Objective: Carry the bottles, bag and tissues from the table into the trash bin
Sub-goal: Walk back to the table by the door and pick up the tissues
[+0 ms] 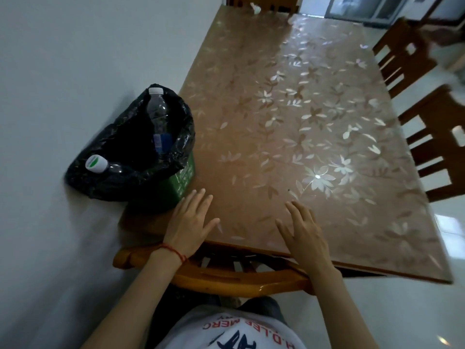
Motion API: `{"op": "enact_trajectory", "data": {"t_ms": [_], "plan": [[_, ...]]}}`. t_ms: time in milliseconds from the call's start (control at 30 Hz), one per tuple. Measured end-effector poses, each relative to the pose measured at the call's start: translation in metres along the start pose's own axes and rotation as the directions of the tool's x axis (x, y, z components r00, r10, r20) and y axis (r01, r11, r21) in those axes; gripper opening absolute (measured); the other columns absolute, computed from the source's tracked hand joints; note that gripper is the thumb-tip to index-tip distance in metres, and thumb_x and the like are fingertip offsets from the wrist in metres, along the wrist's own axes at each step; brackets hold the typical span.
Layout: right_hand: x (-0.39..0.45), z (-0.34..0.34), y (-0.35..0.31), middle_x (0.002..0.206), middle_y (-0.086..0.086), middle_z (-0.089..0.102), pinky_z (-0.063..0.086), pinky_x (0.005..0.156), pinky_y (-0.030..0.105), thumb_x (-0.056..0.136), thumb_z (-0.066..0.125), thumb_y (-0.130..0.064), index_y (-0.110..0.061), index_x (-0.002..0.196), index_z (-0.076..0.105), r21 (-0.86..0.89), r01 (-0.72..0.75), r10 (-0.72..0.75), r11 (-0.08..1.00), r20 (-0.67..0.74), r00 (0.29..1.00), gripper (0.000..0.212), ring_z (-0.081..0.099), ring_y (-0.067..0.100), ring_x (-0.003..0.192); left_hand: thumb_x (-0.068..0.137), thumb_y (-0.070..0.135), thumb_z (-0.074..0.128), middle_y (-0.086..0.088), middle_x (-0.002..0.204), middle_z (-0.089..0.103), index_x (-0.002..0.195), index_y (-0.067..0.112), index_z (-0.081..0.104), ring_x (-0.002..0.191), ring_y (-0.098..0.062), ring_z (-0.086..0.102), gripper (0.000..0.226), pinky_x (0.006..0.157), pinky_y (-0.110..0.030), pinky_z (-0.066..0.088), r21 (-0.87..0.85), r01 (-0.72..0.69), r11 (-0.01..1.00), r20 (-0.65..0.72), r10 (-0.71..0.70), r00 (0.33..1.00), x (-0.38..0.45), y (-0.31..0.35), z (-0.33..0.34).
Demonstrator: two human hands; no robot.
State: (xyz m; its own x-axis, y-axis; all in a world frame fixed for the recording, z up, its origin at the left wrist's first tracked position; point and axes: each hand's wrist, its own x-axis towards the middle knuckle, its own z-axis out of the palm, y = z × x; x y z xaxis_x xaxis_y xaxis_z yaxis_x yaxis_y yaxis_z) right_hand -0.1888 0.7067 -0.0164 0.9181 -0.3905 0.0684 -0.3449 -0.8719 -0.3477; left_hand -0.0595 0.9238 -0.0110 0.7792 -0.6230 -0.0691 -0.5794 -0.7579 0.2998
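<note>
Your left hand (190,219) and right hand (303,229) lie flat on the near edge of the glossy brown flower-patterned table (297,117), fingers straight, holding nothing. Green trash bin with crinkled black liner (141,157) stands on the floor against the table's left side, handy for drops. Two clear plastic bottles poke out of it: one white-capped (157,107), one with a green-marked cap (100,165). White crumpled tissues (255,7) sit at the far edge. No bag visible.
</note>
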Motion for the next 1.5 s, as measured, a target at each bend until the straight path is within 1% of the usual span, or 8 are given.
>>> {"op": "enact_trajectory", "data": {"t_ms": [133,267,367,533,700,1033,1300,1500], "plan": [[-0.02,-0.008,0.019,0.124,0.017,0.056,0.051,0.09,0.043,0.09,0.042,-0.042,-0.005,0.127,0.049,-0.009,-0.095,0.094,0.995,-0.057,0.994,0.053,0.054,0.03,0.115,0.09,0.04,0.049,-0.012,0.147,0.033,0.138,0.011,0.036,0.138,-0.029,0.025,0.058,0.111,-0.043,0.023,0.047,-0.109,0.993,0.039,0.108,0.993,0.013,0.011,0.01],[-0.04,-0.015,0.036,0.12,0.017,0.059,0.052,0.09,0.043,0.089,0.035,-0.044,-0.002,0.122,0.053,-0.084,-0.208,0.199,0.975,-0.098,0.975,0.056,0.056,0.03,0.112,0.082,0.037,0.06,-0.018,0.126,0.057,0.122,0.005,0.056,0.118,-0.036,0.053,0.051,0.093,-0.05,0.044,0.099,-0.252,0.963,0.059,0.248,0.967,0.026,0.029,0.023],[-0.059,-0.021,0.049,0.117,0.019,0.061,0.052,0.089,0.044,0.089,0.04,-0.042,-0.001,0.119,0.055,-0.111,-0.307,0.29,0.945,-0.147,0.946,0.054,0.058,0.032,0.109,0.081,0.039,0.062,-0.018,0.123,0.059,0.12,0.005,0.057,0.114,-0.036,0.056,0.052,0.091,-0.049,0.046,0.1,-0.354,0.93,0.083,0.347,0.934,0.037,0.048,0.029],[-0.099,-0.03,0.065,0.12,0.02,0.059,0.048,0.089,0.044,0.084,0.064,-0.03,-0.001,0.121,0.055,-0.081,-0.485,0.458,0.871,-0.227,0.86,0.048,0.055,0.035,0.113,0.09,0.053,0.017,-0.016,0.12,0.061,0.118,0.007,0.057,0.111,-0.033,0.058,0.067,0.088,-0.047,0.051,0.117,-0.512,0.851,0.165,0.492,0.855,0.05,0.084,0.035],[-0.14,-0.033,0.081,0.121,0.021,0.058,0.047,0.09,0.045,0.083,0.067,-0.026,-0.001,0.122,0.054,-0.029,-0.633,0.6,0.774,-0.286,0.747,0.049,0.054,0.036,0.113,0.084,0.046,0.031,-0.018,0.118,0.062,0.117,0.005,0.057,0.109,-0.033,0.06,0.058,0.088,-0.047,0.051,0.135,-0.662,0.737,0.203,0.634,0.747,0.062,0.132,0.047],[-0.233,-0.044,0.12,0.116,0.023,0.06,0.049,0.085,0.049,0.081,0.069,-0.024,0.0,0.118,0.057,0.051,-0.849,0.8,0.526,-0.368,0.474,0.046,0.056,0.039,0.108,0.085,0.046,0.033,-0.02,0.121,0.06,0.119,0.004,0.056,0.114,-0.036,0.056,0.059,0.09,-0.053,0.049,0.037,-0.84,0.541,0.268,0.805,0.53,0.06,0.25,0.084],[-0.296,-0.054,0.138,0.116,0.02,0.061,0.049,0.086,0.046,0.081,0.069,-0.026,0.0,0.116,0.059,0.107,-0.939,0.875,0.327,-0.41,0.258,0.045,0.057,0.037,0.109,0.084,0.048,0.032,-0.016,0.129,0.055,0.125,0.009,0.053,0.122,-0.034,0.049,0.061,0.101,-0.05,0.041,-0.039,-0.931,0.364,0.304,0.892,0.336,0.04,0.34,0.122],[-0.334,-0.063,0.151,0.118,0.019,0.061,0.049,0.087,0.044,0.082,0.057,-0.034,-0.001,0.116,0.059,0.172,-0.962,0.906,0.211,-0.404,0.127,0.047,0.057,0.035,0.11,0.082,0.047,0.034,-0.019,0.121,0.06,0.117,0.005,0.059,0.114,-0.038,0.055,0.061,0.09,-0.052,0.047,-0.107,-0.967,0.233,0.312,0.931,0.19,0.012,0.407,0.139]]}}
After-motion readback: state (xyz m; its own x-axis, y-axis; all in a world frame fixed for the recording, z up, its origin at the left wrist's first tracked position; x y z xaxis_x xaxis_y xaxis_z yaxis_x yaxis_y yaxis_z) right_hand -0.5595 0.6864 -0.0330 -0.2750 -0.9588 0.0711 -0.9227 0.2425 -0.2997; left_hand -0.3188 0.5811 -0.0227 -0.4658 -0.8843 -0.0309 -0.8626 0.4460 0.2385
